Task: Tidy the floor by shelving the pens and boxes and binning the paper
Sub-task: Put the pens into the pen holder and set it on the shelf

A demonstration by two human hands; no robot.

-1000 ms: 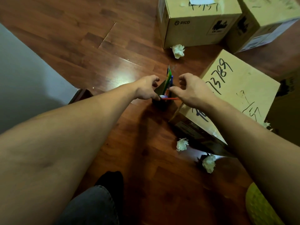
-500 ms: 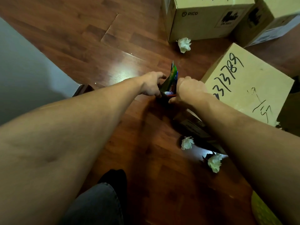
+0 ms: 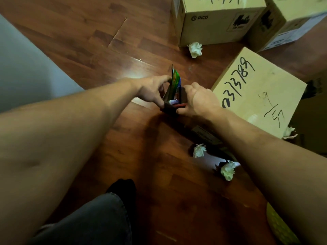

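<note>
A small dark pen box (image 3: 169,109) with a colourful open flap (image 3: 175,84) stands on the wooden floor at the middle. My left hand (image 3: 152,91) grips its left side, thumb on the front edge. My right hand (image 3: 198,101) pinches a red pen (image 3: 180,105) that lies across the box's opening. Several crumpled white paper balls lie around: one (image 3: 195,49) by the far box, one (image 3: 199,150) and another (image 3: 227,170) near my right forearm. A cardboard box with handwritten numbers (image 3: 256,92) sits tilted just right of my hands.
Two more cardboard boxes stand at the back, one marked PICO (image 3: 217,20) and one at the right edge (image 3: 290,20). A grey surface (image 3: 26,73) fills the left. My dark trouser leg and sock (image 3: 99,213) are at the bottom. A yellow object (image 3: 281,227) shows bottom right.
My right hand has closed in on the pen box with the red pen and now holds it at the opening. The left hand's grip on the box has stayed.
</note>
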